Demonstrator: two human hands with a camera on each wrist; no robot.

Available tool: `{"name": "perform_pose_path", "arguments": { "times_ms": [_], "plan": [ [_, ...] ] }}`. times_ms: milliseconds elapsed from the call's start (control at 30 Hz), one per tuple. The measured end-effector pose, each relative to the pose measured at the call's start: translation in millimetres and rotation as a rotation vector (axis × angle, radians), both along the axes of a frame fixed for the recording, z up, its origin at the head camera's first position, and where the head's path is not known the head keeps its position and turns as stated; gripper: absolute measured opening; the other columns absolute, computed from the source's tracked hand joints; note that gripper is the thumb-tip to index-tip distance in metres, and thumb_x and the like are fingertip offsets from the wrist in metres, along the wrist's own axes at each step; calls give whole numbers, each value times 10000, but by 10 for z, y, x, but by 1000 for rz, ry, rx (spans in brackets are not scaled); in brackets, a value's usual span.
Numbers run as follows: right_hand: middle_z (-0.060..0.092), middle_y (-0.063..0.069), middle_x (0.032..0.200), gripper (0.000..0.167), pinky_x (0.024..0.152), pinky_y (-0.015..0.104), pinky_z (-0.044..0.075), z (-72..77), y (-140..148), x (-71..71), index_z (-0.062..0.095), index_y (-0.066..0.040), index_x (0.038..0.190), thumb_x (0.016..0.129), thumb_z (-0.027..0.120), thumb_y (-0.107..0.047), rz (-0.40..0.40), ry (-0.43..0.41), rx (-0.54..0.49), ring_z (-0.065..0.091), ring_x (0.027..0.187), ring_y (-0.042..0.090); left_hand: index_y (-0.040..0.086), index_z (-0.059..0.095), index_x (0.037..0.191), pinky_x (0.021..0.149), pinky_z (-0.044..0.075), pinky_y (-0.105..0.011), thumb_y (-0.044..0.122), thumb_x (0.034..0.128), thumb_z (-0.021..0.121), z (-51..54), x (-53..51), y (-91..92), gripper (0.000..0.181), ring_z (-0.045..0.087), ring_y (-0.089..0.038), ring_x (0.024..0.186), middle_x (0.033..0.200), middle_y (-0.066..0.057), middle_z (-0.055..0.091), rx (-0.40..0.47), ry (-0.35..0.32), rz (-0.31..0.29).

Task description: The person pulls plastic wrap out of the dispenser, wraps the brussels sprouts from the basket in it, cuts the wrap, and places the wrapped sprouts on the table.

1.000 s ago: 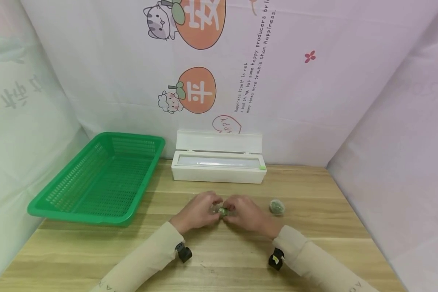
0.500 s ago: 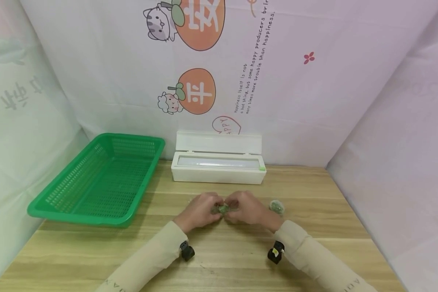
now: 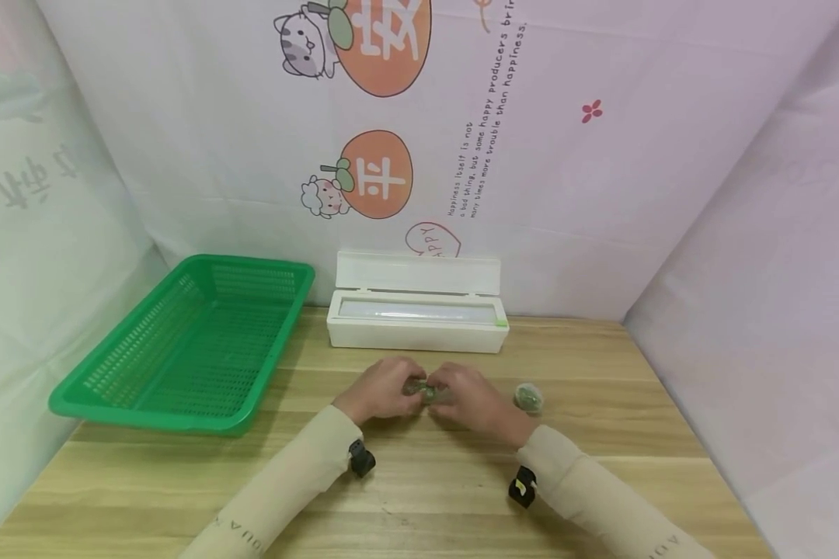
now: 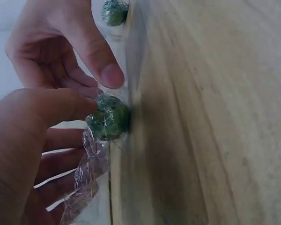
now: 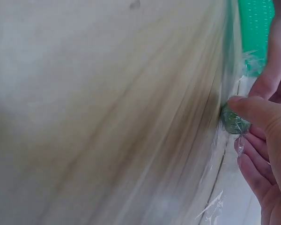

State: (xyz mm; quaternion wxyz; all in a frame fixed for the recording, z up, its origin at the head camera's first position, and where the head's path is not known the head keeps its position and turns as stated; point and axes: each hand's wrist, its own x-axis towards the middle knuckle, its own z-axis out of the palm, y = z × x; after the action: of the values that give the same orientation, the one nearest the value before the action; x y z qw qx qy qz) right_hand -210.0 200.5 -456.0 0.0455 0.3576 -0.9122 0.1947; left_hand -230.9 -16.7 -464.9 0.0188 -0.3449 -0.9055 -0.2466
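Observation:
A small, round green bundle wrapped in cling film (image 4: pixel 110 119) is between my two hands, low over the wooden table. My left hand (image 3: pixel 389 388) pinches one side of it, thumb against the green. From that side a twisted tail of film (image 4: pixel 86 176) runs down along my left fingers in the left wrist view. The right hand (image 3: pixel 471 396) pinches the opposite side, its thumb (image 5: pixel 253 107) on the bundle in the right wrist view. The green contents are blurred by the film. A second wrapped green bundle (image 3: pixel 528 398) lies on the table right of my right hand.
Behind the hands stands a white cling film dispenser (image 3: pixel 418 335) with its lid raised against the backdrop. A large green basket (image 3: pixel 157 421) is at the left. Fabric walls (image 3: pixel 762 272) enclose the wooden table (image 3: pixel 447 497) at the back and both sides.
Both hands have shifted slightly away from the body, still holding the bundle. A darker twisted stretch of film now shows between their fingers. The second bundle, dispenser and basket have stayed put.

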Motion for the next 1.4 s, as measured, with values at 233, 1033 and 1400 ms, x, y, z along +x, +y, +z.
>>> {"name": "perform_pose_path", "arguments": {
  "times_ms": [233,1033,1400],
  "plan": [
    [768,73,1075,342,862,303,648,-25,-4,-105,757,-41,1134,840,896,-144,-3,-10,-7,736,966,186,96,762,1196,965,632,-375,206,876,831,65,87,26,345,722,-230,1089,1166,-60,761,-42,207,-12],
    [738,44,1240,454,1026,407,609,-23,73,-169,710,-82,1267,868,880,-219,-28,73,-15,700,1157,227,108,779,1065,829,622,-305,192,878,844,-42,-114,115,215,692,-134,914,1009,-3,768,0,81,42],
    [790,34,1137,300,950,297,638,26,88,-83,761,-98,1133,878,871,-210,154,178,-85,755,1064,178,119,796,1064,812,589,-234,196,862,815,178,35,-47,217,693,-95,881,955,61,772,129,-137,-51]
  ]
}}
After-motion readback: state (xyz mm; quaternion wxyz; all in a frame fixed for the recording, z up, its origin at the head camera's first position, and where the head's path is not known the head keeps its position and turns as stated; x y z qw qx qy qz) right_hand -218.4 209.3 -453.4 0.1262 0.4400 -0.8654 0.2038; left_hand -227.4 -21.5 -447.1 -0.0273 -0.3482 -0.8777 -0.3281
